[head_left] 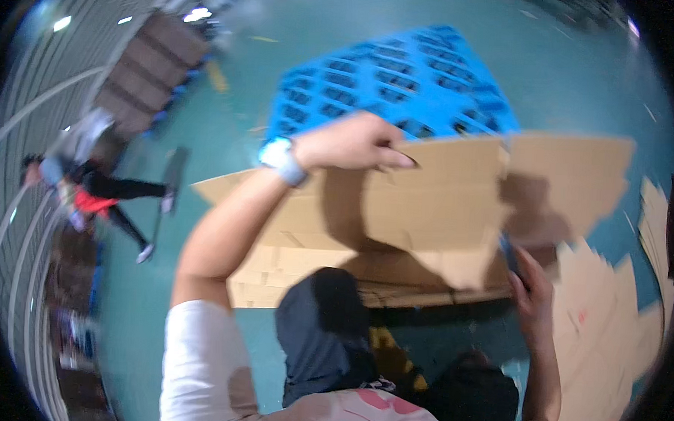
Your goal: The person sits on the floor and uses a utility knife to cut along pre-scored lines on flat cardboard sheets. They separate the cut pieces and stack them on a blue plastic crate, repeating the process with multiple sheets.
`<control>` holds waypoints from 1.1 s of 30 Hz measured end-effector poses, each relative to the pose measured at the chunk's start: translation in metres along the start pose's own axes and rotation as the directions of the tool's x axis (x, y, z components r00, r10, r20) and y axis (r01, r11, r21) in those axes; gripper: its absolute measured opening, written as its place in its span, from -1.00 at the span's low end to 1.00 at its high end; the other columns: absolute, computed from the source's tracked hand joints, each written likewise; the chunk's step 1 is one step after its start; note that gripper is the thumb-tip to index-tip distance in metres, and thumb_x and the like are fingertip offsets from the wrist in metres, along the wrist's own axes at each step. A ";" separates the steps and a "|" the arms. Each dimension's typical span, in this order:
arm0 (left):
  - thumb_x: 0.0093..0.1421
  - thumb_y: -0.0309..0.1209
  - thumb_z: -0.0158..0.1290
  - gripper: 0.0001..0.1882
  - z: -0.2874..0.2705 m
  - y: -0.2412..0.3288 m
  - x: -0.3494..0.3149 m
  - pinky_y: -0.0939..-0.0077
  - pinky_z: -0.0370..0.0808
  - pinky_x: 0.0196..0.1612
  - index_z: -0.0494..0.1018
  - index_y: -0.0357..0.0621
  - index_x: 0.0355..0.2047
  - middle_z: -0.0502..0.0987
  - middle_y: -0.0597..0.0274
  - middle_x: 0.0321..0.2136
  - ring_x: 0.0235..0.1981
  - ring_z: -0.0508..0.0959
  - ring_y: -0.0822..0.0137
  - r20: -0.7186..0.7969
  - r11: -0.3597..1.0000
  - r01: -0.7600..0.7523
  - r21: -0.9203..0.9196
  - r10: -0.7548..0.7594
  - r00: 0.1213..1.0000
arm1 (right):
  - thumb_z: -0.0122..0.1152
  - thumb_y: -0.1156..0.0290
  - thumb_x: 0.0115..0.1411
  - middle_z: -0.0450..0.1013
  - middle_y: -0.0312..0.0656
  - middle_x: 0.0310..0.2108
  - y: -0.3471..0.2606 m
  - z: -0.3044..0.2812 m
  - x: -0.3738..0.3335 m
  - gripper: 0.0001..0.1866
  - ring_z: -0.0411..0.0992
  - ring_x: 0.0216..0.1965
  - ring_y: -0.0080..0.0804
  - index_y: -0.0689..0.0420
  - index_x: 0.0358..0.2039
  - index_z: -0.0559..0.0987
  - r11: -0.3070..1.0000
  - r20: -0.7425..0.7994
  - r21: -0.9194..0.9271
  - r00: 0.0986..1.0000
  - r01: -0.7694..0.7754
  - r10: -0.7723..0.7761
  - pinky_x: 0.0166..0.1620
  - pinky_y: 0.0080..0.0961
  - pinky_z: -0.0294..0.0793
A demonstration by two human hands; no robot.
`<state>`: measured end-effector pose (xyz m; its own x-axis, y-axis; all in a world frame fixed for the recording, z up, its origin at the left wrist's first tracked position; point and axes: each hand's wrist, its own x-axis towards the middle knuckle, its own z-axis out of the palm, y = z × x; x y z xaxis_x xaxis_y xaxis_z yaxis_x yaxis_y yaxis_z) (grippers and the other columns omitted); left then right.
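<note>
- Left hand pinches the cardboard at its far edge; firmness should steady it.
- Right hand, near the cardboard's lower right: grip too blurred to tell.

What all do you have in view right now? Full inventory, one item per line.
pallet: one, blue, on the floor ahead
cardboard sheet: one, brown, slit near its right part, in front of the pallet
cardboard panels: several, brown, just below the sheet
loose cardboard: several pieces, brown, right
floor: one, green
brown stacks: at least two, left
wall: one, pale, far left
other person: one, dark trousers, left
small object: one, blue, blurred, in the right hand
wristband: one, grey, left wrist
left hand: one, bare, over the sheet's top edge
right hand: one, bare, right of the panels
</note>
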<state>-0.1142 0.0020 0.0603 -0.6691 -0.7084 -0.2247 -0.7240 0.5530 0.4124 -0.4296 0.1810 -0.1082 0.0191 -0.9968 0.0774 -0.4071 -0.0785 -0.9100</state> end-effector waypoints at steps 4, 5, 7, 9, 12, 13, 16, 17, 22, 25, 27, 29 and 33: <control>0.18 -0.21 0.09 -0.66 0.022 -0.025 0.018 0.28 0.33 -0.49 0.43 -0.25 -0.54 0.37 -0.01 -0.69 -0.63 0.37 0.06 -0.134 0.979 -0.205 -0.008 0.202 0.970 | 0.08 0.60 0.15 0.35 -0.38 -0.54 0.015 0.014 0.003 -0.57 0.22 -0.60 -0.70 0.23 0.07 0.40 0.837 0.089 0.477 0.963 -0.266 0.255 -0.54 -0.78 0.20; 0.17 -0.20 0.09 -0.66 0.024 -0.022 0.019 0.26 0.33 -0.48 0.43 -0.25 -0.55 0.37 -0.02 -0.69 -0.63 0.37 0.04 -0.199 0.975 -0.221 0.038 0.224 0.954 | 0.07 0.60 0.15 0.35 -0.38 -0.54 0.005 0.017 0.004 -0.57 0.22 -0.60 -0.71 0.23 0.08 0.39 0.825 0.086 0.497 0.961 -0.268 0.261 -0.54 -0.78 0.19; 0.16 -0.20 0.09 -0.67 0.015 0.014 0.048 0.23 0.34 -0.47 0.44 -0.24 -0.55 0.39 -0.05 -0.66 -0.61 0.40 0.01 -0.292 0.959 -0.230 0.168 0.271 0.917 | 0.07 0.59 0.15 0.39 -0.36 -0.48 0.006 0.002 0.016 -0.55 0.23 -0.59 -0.72 0.24 0.09 0.38 0.834 0.021 0.516 0.976 -0.196 0.216 -0.53 -0.78 0.19; 0.16 -0.19 0.08 -0.69 0.033 0.010 0.063 0.22 0.40 -0.45 0.50 -0.21 -0.51 0.47 -0.05 -0.60 -0.56 0.46 -0.02 -0.385 0.936 -0.259 0.239 0.337 0.859 | 0.08 0.58 0.15 0.43 -0.25 -0.24 -0.025 0.008 0.019 -0.53 0.29 -0.37 -0.60 0.21 0.12 0.37 0.895 0.032 0.407 0.982 -0.184 0.187 -0.37 -0.67 0.32; 0.17 -0.18 0.08 -0.70 0.025 0.020 0.085 0.24 0.39 -0.48 0.52 -0.20 -0.46 0.49 -0.04 -0.60 -0.57 0.47 0.02 -0.304 0.966 -0.211 0.152 0.249 0.919 | 0.10 0.57 0.16 0.48 -0.05 -0.12 -0.037 0.019 0.033 -0.56 0.50 -0.13 -0.18 0.18 0.09 0.39 0.971 0.006 -0.119 0.978 0.208 -0.209 -0.17 -0.36 0.49; 0.18 -0.20 0.08 -0.69 0.022 0.009 0.084 0.25 0.34 -0.50 0.49 -0.23 -0.47 0.44 -0.04 -0.63 -0.62 0.40 0.03 -0.286 0.944 -0.241 0.228 0.301 0.910 | 0.14 0.57 0.11 0.49 0.03 -0.26 -0.051 0.030 0.041 -0.57 0.51 -0.24 -0.04 0.19 0.04 0.42 0.931 0.024 -0.163 0.945 0.327 -0.327 -0.21 -0.31 0.49; 0.20 -0.21 0.09 -0.65 0.023 0.022 0.088 0.37 0.25 -0.54 0.41 -0.31 -0.49 0.28 0.01 -0.71 -0.66 0.21 0.29 -0.242 0.994 -0.096 0.056 0.107 0.964 | 0.16 0.57 0.05 0.47 -0.02 -0.43 -0.040 0.039 0.064 -0.58 0.47 -0.43 -0.07 0.26 -0.02 0.43 0.788 -0.008 -0.333 0.834 0.518 -0.552 -0.38 -0.30 0.46; 0.20 -0.21 0.09 -0.64 0.024 0.021 0.087 0.37 0.24 -0.54 0.39 -0.31 -0.50 0.26 0.02 -0.71 -0.66 0.19 0.30 -0.252 0.991 -0.126 0.049 0.134 0.958 | 0.15 0.57 0.04 0.46 -0.04 -0.46 -0.042 0.044 0.070 -0.58 0.46 -0.46 -0.09 0.27 -0.03 0.43 0.757 -0.011 -0.364 0.811 0.542 -0.586 -0.41 -0.30 0.45; 0.18 -0.19 0.09 -0.63 0.029 0.023 0.083 0.31 0.27 -0.51 0.39 -0.29 -0.52 0.30 -0.01 -0.69 -0.62 0.25 0.17 -0.280 0.988 -0.129 0.090 0.150 0.948 | 0.17 0.59 0.04 0.47 0.00 -0.40 -0.062 0.055 0.087 -0.57 0.47 -0.39 -0.10 0.33 -0.02 0.40 0.714 0.065 -0.497 0.841 0.494 -0.536 -0.35 -0.30 0.46; 0.15 -0.16 0.10 -0.64 0.028 0.022 0.082 0.19 0.35 -0.44 0.45 -0.24 -0.53 0.44 -0.03 -0.62 -0.54 0.42 -0.01 -0.287 0.987 -0.119 0.108 0.146 0.947 | 0.15 0.60 0.01 0.46 -0.04 -0.47 -0.057 0.065 0.099 -0.56 0.46 -0.45 -0.14 0.36 -0.04 0.41 0.624 0.026 -0.540 0.752 0.565 -0.658 -0.40 -0.33 0.45; 0.16 -0.15 0.09 -0.64 0.030 0.020 0.081 0.17 0.35 -0.44 0.45 -0.23 -0.53 0.44 -0.03 -0.62 -0.53 0.43 -0.02 -0.293 0.984 -0.120 0.133 0.155 0.944 | 0.08 0.60 -0.02 0.43 -0.10 -0.56 -0.056 0.072 0.106 -0.58 0.44 -0.53 -0.22 0.39 -0.08 0.42 0.560 0.001 -0.553 0.673 0.617 -0.739 -0.48 -0.37 0.42; 0.17 -0.15 0.08 -0.64 0.031 0.021 0.082 0.16 0.35 -0.43 0.45 -0.23 -0.53 0.44 -0.03 -0.61 -0.51 0.44 -0.03 -0.292 0.982 -0.118 0.145 0.156 0.944 | 0.09 0.58 -0.01 0.43 -0.11 -0.56 -0.052 0.075 0.114 -0.58 0.45 -0.52 -0.23 0.38 -0.08 0.41 0.516 0.029 -0.593 0.658 0.617 -0.753 -0.48 -0.38 0.43; 0.18 -0.16 0.05 -0.64 0.030 0.023 0.082 0.14 0.37 -0.40 0.45 -0.22 -0.54 0.45 -0.02 -0.59 -0.48 0.46 -0.03 -0.292 0.984 -0.093 0.153 0.135 0.947 | 0.10 0.55 -0.01 0.43 -0.14 -0.57 -0.051 0.078 0.122 -0.58 0.45 -0.50 -0.27 0.36 -0.07 0.39 0.490 0.062 -0.613 0.656 0.619 -0.752 -0.47 -0.40 0.45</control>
<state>-0.1908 -0.0300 0.0253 -0.6825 -0.7240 0.1003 -0.6756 0.6772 0.2914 -0.3354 0.0620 -0.0842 0.3755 -0.5962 0.7096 -0.7477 -0.6473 -0.1482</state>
